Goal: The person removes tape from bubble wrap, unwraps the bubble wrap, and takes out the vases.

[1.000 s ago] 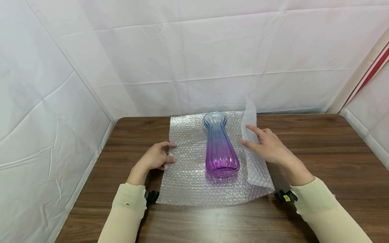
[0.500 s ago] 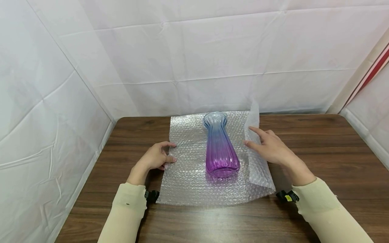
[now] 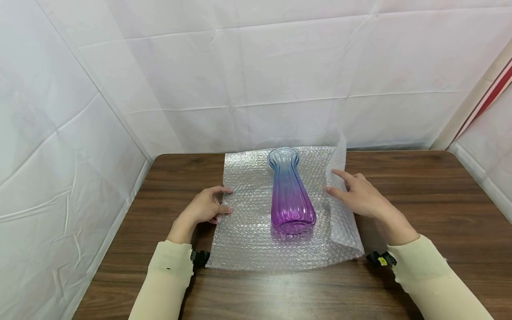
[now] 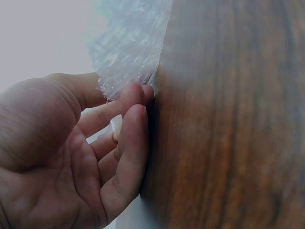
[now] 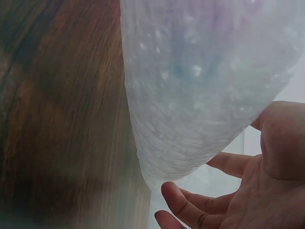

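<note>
Flap (image 3: 344, 224) shifted toward 3 o'clock, right hand (image 3: 362, 195) gripping; left hand (image 3: 205, 207) pinches bubble wrap (image 3: 248, 238); vase (image 3: 292, 198) at right hand's 9 o'clock.

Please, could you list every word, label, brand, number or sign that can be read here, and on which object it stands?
None can be read in any view.
Yellow patch on the black device beside the pale yellow right sleeve: too small to tell whether it bears writing.
Ribbed blue-to-purple glass vase, clear bubble-wrap sheet: no lettering visible.
</note>
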### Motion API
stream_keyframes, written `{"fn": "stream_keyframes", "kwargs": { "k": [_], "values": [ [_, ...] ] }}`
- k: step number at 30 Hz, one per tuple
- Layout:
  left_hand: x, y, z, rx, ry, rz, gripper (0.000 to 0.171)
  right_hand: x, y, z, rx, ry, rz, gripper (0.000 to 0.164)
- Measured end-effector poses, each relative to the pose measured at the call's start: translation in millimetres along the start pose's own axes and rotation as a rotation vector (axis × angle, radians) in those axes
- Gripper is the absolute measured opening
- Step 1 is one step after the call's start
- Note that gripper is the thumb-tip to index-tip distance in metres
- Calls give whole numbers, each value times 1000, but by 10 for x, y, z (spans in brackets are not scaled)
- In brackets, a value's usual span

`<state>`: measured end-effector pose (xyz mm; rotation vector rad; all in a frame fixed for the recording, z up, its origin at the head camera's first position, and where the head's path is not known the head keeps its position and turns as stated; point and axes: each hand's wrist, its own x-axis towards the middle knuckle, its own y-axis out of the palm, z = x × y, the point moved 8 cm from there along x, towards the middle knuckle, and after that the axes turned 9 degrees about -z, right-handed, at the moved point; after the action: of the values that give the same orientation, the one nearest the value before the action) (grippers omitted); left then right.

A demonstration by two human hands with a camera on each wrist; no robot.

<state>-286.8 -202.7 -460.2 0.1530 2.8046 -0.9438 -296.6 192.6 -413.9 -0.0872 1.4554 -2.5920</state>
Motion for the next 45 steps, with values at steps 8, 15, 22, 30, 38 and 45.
{"fn": "stream_keyframes", "kwargs": {
  "k": [8, 15, 22, 30, 38, 45],
  "values": [
    [-4, 1, -9, 1, 11, 7, 59, -16, 4, -44, -1, 14, 10, 83],
    [-2, 0, 0, -9, 6, 5, 58, -22, 4, -84, -17, 0, 20, 81],
    [-4, 0, -7, -9, 15, 1, 58, -25, -3, -112, -27, -11, 17, 77],
    [-17, -5, -30, -5, 12, 1, 58, -32, -20, -155, -22, -11, 10, 74],
    [-29, -9, -37, 0, 21, 3, 58, -37, -30, -189, -30, -12, 6, 69],
    [-29, -7, -35, 2, 21, 2, 57, -58, -31, -221, -25, 1, 22, 69]
  ]
}}
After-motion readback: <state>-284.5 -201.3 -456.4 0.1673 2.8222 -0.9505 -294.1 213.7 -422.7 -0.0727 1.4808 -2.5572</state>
